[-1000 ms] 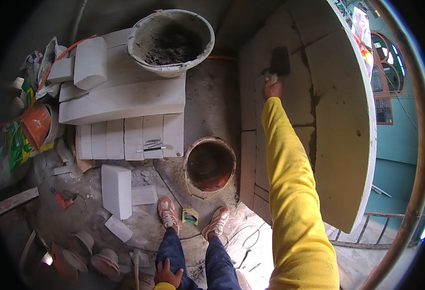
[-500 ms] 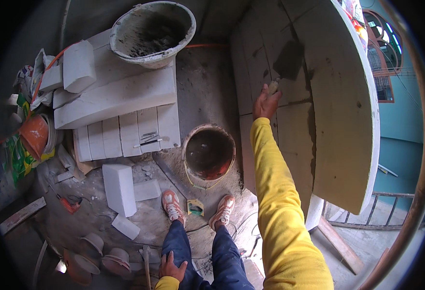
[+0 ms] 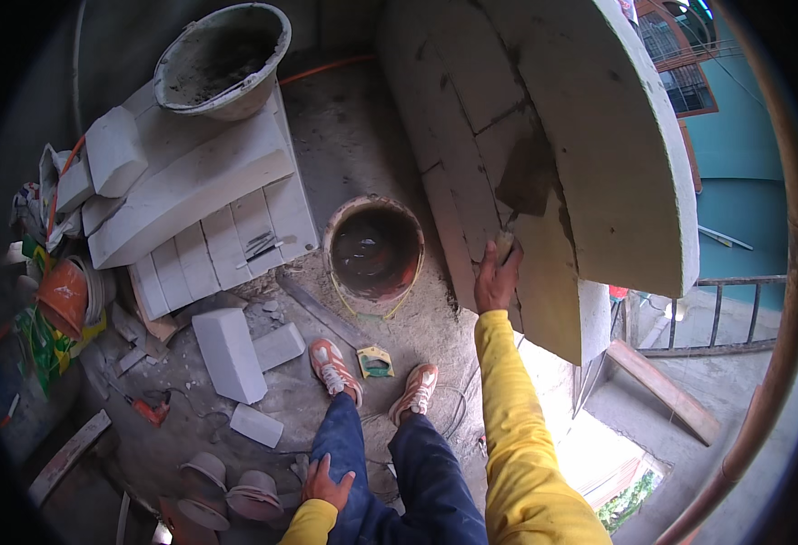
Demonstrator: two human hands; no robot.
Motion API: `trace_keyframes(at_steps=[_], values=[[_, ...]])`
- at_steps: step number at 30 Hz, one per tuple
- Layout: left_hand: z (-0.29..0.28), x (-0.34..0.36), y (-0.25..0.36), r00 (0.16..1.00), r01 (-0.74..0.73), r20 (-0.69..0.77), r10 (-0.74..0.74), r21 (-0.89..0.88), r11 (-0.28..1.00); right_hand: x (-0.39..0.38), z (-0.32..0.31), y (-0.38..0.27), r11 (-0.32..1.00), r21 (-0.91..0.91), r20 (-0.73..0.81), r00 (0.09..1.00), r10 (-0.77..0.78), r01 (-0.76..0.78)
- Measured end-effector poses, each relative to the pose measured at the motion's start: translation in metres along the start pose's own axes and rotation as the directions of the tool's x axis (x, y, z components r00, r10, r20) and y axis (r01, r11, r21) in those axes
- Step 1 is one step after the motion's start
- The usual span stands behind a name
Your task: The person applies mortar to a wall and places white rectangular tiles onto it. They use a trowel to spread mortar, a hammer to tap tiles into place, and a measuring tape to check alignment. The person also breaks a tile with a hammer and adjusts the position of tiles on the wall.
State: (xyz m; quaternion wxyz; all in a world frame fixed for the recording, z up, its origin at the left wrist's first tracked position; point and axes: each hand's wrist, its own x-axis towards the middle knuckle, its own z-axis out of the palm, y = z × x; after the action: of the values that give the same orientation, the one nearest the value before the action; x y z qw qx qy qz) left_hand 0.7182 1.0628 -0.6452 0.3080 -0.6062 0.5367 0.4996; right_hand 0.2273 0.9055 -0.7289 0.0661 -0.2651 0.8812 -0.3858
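My right hand (image 3: pixel 497 282) is closed around the pale handle of a trowel (image 3: pixel 528 180). The trowel's broad dark blade lies against the face of a wall of light blocks (image 3: pixel 617 173), over a seam of grey mortar. Whether any mortar clings to the blade is too dark to tell. My left hand (image 3: pixel 328 481) rests on my left thigh, fingers spread, holding nothing. Between the wall and the stacked blocks, a bucket (image 3: pixel 330 250) with dark, wet-looking contents and a yellow handle stands on the floor.
At the left, a large tub (image 3: pixel 160 77) with grey mortar sits on stacked white blocks (image 3: pixel 208 191). A handsaw (image 3: pixel 376 361) lies by my feet, near loose white blocks (image 3: pixel 228 352). A red corded tool (image 3: pixel 152 411) and several bowls (image 3: pixel 253 495) lie lower left. A railing (image 3: pixel 726 313) and curved pole (image 3: pixel 785 354) stand right.
My right hand has drawn the trowel nearer along the wall face. The whole view has turned and shifted somewhat. My left hand stays on my thigh.
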Motion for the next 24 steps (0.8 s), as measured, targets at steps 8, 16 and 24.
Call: trace_keyframes(at_steps=[8, 16, 24], values=[[0.029, -0.001, -0.011, 0.998, -0.045, -0.049, 0.045, 0.015, 0.999, -0.098, -0.104, 0.029, 0.989, -0.070, 0.013, 0.991, 0.131, -0.130], [0.039, -0.005, -0.007, 0.997, -0.039, -0.059, 0.041, 0.033, 0.999, -0.200, -0.213, 0.016, 0.968, -0.188, -0.056, 0.986, 0.159, -0.167], [0.041, -0.021, 0.001, 0.994, -0.046, -0.097, 0.058, 0.127, 0.991, -0.216, -0.143, 0.033, 0.989, -0.019, 0.219, 0.964, 0.150, -0.150]])
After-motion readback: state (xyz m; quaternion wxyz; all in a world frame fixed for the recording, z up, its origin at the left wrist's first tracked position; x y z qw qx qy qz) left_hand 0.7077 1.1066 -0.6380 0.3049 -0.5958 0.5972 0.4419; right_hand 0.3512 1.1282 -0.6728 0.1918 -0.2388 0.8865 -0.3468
